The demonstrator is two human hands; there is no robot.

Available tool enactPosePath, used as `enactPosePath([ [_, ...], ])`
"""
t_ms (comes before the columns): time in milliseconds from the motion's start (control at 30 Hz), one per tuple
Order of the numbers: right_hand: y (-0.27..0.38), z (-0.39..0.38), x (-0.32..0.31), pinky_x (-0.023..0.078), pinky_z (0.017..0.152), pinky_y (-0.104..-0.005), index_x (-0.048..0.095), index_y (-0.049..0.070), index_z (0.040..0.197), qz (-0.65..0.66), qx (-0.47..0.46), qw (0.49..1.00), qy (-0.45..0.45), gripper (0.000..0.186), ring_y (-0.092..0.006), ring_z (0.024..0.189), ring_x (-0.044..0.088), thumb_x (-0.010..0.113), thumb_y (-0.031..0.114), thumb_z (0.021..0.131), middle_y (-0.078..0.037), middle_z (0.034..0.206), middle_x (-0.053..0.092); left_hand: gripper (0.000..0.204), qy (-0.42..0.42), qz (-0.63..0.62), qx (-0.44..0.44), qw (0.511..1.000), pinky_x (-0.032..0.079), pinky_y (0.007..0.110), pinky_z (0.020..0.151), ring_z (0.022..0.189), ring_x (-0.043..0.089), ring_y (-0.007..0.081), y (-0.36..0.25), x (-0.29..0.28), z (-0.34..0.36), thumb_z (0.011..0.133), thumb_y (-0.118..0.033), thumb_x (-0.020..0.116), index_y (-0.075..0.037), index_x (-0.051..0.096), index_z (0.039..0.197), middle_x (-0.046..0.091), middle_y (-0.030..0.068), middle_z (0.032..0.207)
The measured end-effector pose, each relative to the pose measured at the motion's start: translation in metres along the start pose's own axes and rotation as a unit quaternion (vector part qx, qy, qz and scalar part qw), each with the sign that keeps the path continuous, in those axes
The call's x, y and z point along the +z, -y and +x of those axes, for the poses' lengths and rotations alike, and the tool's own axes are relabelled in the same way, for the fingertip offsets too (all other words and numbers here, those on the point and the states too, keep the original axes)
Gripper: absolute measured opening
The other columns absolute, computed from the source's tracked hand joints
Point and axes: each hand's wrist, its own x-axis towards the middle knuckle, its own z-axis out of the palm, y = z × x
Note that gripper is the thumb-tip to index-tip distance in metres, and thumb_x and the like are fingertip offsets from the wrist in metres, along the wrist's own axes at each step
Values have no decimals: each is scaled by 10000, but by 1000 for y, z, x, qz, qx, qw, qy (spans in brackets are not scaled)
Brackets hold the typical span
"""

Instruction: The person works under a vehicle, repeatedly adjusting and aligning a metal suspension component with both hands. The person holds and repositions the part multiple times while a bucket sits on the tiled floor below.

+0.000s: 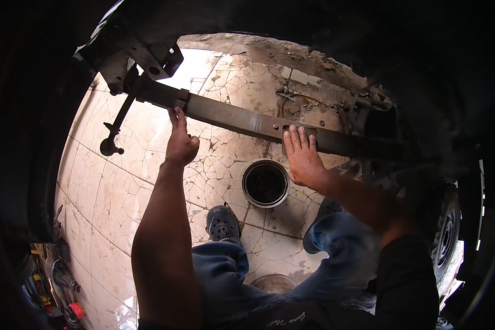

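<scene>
A long, slightly curved steel leaf spring (225,114) runs across in front of me, under the dark body of a vehicle. My left hand (182,144) is at its left part, index and middle fingers stretched up against the lower edge beside a metal clip (182,98). Farther right, my right hand (305,161) lies with fingers extended flat over a dark rectangular piece (312,132) on the spring. Whether that piece is loose or part of the spring, I cannot tell. A small round bolt head or pin (275,126) shows left of it.
An open round can (265,183) with dark contents stands on the cracked tile floor (121,165) between my feet and the spring. A rod with a ball joint (110,146) hangs at left. Tools (41,286) lie lower left; a wheel (447,234) is at right.
</scene>
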Motion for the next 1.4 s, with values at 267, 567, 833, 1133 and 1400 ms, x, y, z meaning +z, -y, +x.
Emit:
enactPosePath([
  [267,4,32,-1,264,1135,-618,163,-93,1528,8,79,997,0,937,-488,1455,229,676,268,831,-307,1594,157,982,-24,23,4,999,503,360,990,1383,420,386,7,2,5,788,-21,524,-88,-51,1581,-114,214,1640],
  [567,-5,30,-6,251,1141,-626,166,-84,1531,7,91,996,22,811,-500,1453,226,586,211,903,-298,1597,161,975,-56,33,37,997,512,364,971,1338,488,365,15,10,5,799,-10,524,-98,-48,1584,-110,195,1647],
  [833,-11,26,-3,240,1149,-617,143,-89,1531,-5,58,998,10,919,-502,1457,208,661,245,850,-316,1592,139,979,-33,32,21,999,516,376,966,1334,477,397,8,7,4,798,-28,533,-75,-57,1578,-111,209,1642],
  [1133,-6,22,9,222,1153,-625,131,-91,1533,0,45,999,-15,952,-505,1462,189,693,223,830,-317,1596,127,972,-40,46,26,998,479,366,1032,1412,373,392,3,9,6,794,-39,530,-51,-51,1573,-112,240,1632],
  [1400,10,18,-6,216,1156,-627,134,-92,1531,30,43,998,20,956,-513,1463,180,686,222,817,-319,1595,129,979,17,26,-10,999,445,357,1073,1461,290,371,-9,1,2,796,-46,530,-51,-70,1570,-128,239,1630],
])
